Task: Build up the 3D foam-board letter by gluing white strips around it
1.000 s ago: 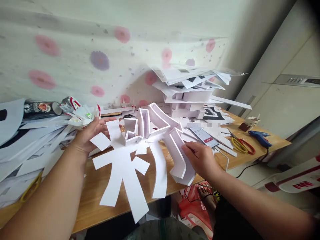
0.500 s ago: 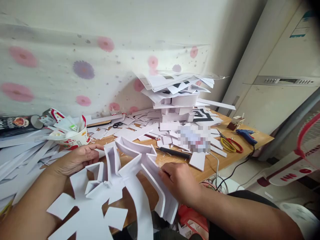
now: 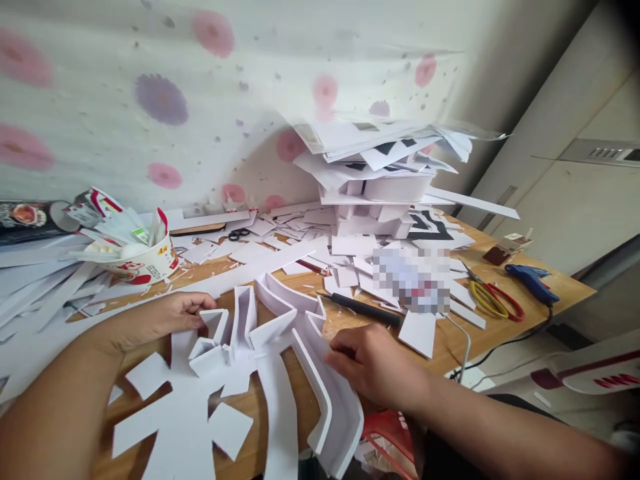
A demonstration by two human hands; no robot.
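A large white foam-board cut-out [image 3: 183, 407] with upright glued walls lies on the table in front of me. My left hand [image 3: 183, 315] has its fingers curled at the small boxed-in section on the cut-out's upper left, its fingertips at the wall's top edge. My right hand [image 3: 367, 360] grips the outer wall of the curved channel [image 3: 340, 407] on the right side, thumb and fingers closed together. Narrow walls form bent channels across the top middle. Wood shows through gaps between the flat lobes. The channel's lower end reaches past the table's front edge.
White scraps [image 3: 250, 250] litter the wooden table [image 3: 560, 293]. A paper tub [image 3: 150, 263] of scraps stands left. A black-handled tool [image 3: 367, 310], scissors [image 3: 493, 300] and a blue glue gun [image 3: 533, 283] lie right. Stacked white boards [image 3: 375, 187] stand behind; a cable hangs off the edge.
The view has swung slightly, shifting the table's far objects rightward. My left hand has come lower, to the small boxed-in section. The cut-out sits flatter and my right hand keeps its hold.
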